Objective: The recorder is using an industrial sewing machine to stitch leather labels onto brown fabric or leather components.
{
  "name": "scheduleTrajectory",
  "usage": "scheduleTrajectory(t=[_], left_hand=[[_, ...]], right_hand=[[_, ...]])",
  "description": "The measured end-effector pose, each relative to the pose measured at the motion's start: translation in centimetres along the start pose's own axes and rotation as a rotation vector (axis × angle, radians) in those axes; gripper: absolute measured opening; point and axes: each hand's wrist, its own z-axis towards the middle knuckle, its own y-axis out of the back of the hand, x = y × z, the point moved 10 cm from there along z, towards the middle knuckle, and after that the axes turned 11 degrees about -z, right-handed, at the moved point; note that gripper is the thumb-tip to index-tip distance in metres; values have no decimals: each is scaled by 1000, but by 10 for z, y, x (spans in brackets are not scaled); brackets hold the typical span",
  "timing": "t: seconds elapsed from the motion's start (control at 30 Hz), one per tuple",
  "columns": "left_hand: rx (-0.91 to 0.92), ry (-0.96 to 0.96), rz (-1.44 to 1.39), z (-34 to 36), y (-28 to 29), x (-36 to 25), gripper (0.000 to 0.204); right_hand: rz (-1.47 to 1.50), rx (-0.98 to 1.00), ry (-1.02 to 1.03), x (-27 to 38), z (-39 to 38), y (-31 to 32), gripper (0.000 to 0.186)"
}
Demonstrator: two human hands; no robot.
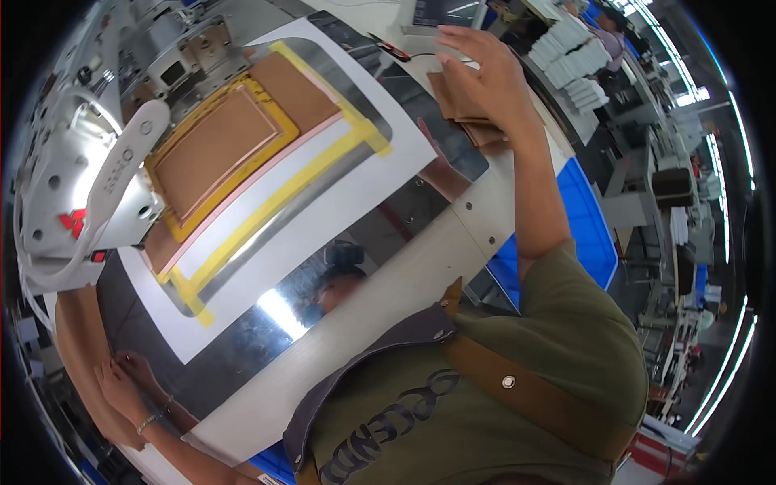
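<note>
My right hand (pixel 483 81) is raised at the far right of the machine bed, fingers stretched out with nothing in them. Just beneath it lies a small stack of brown fabric or leather pieces (pixel 465 109). At the near left, my left hand (pixel 121 392) rests with its fingers on the edge of a long brown piece (pixel 87 343), beside the shiny metal plate (pixel 267 323). A brown panel (pixel 218 153) sits inside a yellow-edged frame (pixel 279 121) under the sewing machine head (pixel 65 194). Yellow tape (pixel 275 194) outlines a white sheet (pixel 182 335) around it.
Red-handled thread snips (pixel 390 48) lie on the far table. A blue bin (pixel 586 222) stands right of the machine bed, beside my arm. Stacked white pieces (pixel 574 52) and another person (pixel 610 36) are at the far right. A grey handle-shaped cover (pixel 125 166) juts from the machine.
</note>
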Motion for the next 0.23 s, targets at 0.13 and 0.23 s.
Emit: scheduleTrajectory(t=[0.13, 0.23], left_hand=[[2, -29, 12, 14, -7, -2, 32], [34, -2, 44, 21, -12, -1, 35]], right_hand=[[-246, 168, -242, -86, -32, 27, 32], [-78, 619, -499, -151, -78, -24, 38]])
